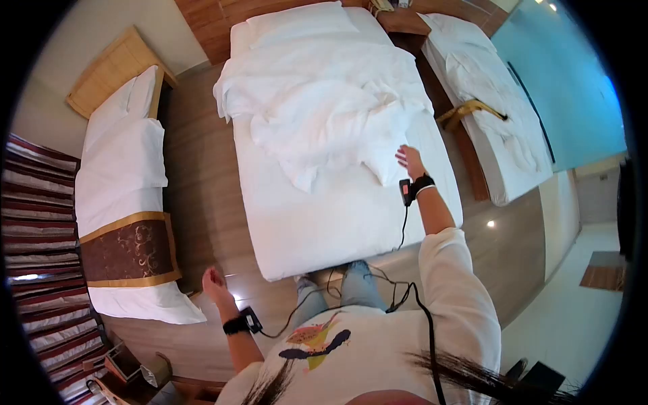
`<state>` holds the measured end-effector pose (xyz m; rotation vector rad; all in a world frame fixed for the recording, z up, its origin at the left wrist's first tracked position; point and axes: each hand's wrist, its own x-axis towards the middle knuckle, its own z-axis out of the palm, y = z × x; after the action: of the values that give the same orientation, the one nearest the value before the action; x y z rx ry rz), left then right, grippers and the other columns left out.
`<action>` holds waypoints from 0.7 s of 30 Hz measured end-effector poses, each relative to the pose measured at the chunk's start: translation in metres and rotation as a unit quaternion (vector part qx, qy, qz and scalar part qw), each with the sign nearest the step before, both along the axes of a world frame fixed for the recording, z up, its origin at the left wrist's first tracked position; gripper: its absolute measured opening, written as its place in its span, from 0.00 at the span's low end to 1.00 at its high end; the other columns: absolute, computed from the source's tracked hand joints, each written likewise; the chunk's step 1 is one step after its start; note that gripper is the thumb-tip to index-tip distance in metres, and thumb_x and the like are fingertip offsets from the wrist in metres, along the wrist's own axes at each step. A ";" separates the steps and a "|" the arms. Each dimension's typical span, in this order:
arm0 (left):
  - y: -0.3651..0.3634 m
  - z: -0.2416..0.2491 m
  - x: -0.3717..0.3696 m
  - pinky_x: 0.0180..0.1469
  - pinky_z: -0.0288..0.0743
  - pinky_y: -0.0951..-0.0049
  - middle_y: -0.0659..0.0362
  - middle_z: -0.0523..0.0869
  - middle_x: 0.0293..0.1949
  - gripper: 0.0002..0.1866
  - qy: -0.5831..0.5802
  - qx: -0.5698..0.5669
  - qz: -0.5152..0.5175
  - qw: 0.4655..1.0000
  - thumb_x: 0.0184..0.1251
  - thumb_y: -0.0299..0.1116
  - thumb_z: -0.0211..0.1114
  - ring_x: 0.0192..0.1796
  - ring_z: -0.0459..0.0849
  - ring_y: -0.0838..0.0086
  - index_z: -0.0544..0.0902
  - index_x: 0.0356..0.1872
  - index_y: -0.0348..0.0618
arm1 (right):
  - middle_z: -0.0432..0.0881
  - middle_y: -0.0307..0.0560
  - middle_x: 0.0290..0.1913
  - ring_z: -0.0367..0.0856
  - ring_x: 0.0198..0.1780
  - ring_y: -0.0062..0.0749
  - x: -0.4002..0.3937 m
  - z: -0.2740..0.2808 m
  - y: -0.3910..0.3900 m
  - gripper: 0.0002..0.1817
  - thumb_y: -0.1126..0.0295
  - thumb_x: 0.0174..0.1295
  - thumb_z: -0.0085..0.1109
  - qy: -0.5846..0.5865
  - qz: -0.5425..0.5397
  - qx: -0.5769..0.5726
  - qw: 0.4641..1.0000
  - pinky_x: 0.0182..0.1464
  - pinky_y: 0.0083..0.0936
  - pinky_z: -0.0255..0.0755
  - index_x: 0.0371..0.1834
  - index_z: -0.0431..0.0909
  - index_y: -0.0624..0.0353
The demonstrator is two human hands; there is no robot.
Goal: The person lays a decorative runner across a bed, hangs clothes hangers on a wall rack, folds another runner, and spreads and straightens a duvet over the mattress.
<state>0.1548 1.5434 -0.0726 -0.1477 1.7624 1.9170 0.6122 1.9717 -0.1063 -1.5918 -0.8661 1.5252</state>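
A rumpled white duvet (317, 108) lies over the upper half of the middle bed, whose bare white sheet (317, 229) shows at the foot end. Over the right part of this bed is my right hand (410, 162), fingers apart and nothing in them, beside the duvet's lower right edge. My left hand (216, 287) hangs over the floor, left of the bed's foot corner; its fingers look loosely curled and partly blurred, so I cannot tell whether they are closed. White pillows (300, 23) rest at the head of the bed.
To the left stands a made bed (121, 175) with a brown and gold runner (128, 250). On the right are another bed (499, 121), a wooden chair (472, 108) and a glass panel (567, 81). Cables (408, 287) hang from my wrists. A lamp (156, 370) is at the lower left.
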 end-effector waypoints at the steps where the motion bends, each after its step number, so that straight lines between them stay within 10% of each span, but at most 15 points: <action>1: 0.008 0.001 0.022 0.33 0.59 0.81 0.67 0.75 0.27 0.06 -0.011 -0.034 0.041 0.998 0.51 0.36 0.53 0.30 0.70 0.83 0.74 0.28 0.49 | 0.71 0.46 0.39 0.71 0.40 0.35 0.003 -0.028 0.021 0.22 0.58 0.46 0.51 0.005 -0.008 -0.025 1.000 0.42 0.27 0.64 0.42 0.65 0.61; 5: -0.010 -0.023 0.095 0.32 0.58 0.82 0.69 0.75 0.27 0.06 -0.041 -0.123 0.076 0.989 0.51 0.37 0.51 0.29 0.68 0.84 0.73 0.25 0.50 | 0.62 0.53 0.44 0.69 0.40 0.44 -0.012 -0.078 0.052 0.36 0.63 0.38 0.59 -0.236 -0.021 -0.074 0.969 0.42 0.37 0.64 0.53 0.52 0.47; 7: -0.007 -0.019 0.134 0.31 0.57 0.82 0.69 0.75 0.27 0.06 -0.030 -0.167 0.073 0.983 0.52 0.37 0.50 0.29 0.68 0.84 0.73 0.25 0.50 | 0.44 0.54 0.56 0.59 0.49 0.57 -0.031 -0.061 0.063 0.44 0.70 0.34 0.59 -0.569 0.184 0.026 0.801 0.42 0.44 0.66 0.57 0.44 0.34; 9: -0.018 -0.025 0.160 0.31 0.57 0.83 0.68 0.75 0.27 0.06 -0.016 -0.216 0.064 0.974 0.52 0.37 0.49 0.29 0.68 0.85 0.73 0.25 0.49 | 0.42 0.48 0.59 0.53 0.54 0.58 -0.035 -0.075 0.086 0.45 0.72 0.36 0.58 -0.667 0.246 0.165 0.683 0.45 0.48 0.63 0.58 0.41 0.33; 13: -0.021 -0.024 0.179 0.28 0.58 0.85 0.67 0.75 0.24 0.07 -0.039 -0.272 0.074 0.959 0.54 0.35 0.47 0.26 0.68 0.84 0.73 0.24 0.48 | 0.41 0.40 0.60 0.49 0.57 0.56 -0.055 -0.062 0.126 0.40 0.73 0.38 0.56 -0.645 0.243 0.165 0.705 0.48 0.51 0.59 0.56 0.48 0.35; 15: -0.026 -0.023 0.175 0.27 0.59 0.84 0.67 0.75 0.23 0.07 -0.016 -0.243 0.087 0.966 0.53 0.34 0.47 0.25 0.69 0.84 0.73 0.23 0.48 | 0.41 0.37 0.61 0.46 0.59 0.55 -0.059 -0.065 0.139 0.34 0.71 0.39 0.56 -0.710 0.342 0.106 0.607 0.48 0.53 0.56 0.53 0.56 0.38; 21: 0.004 0.006 0.182 0.29 0.61 0.84 0.66 0.75 0.24 0.07 0.033 -0.268 0.107 0.957 0.54 0.31 0.46 0.27 0.70 0.83 0.73 0.24 0.47 | 0.75 0.39 0.37 0.60 0.52 0.37 -0.055 -0.140 0.130 0.16 0.53 0.41 0.50 -0.630 0.392 0.192 0.642 0.46 0.44 0.60 0.31 0.76 0.47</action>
<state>0.3364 1.5475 -0.0670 -0.4898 2.3587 1.5426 0.5570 2.1014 -0.2463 -1.8962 -2.7055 0.2431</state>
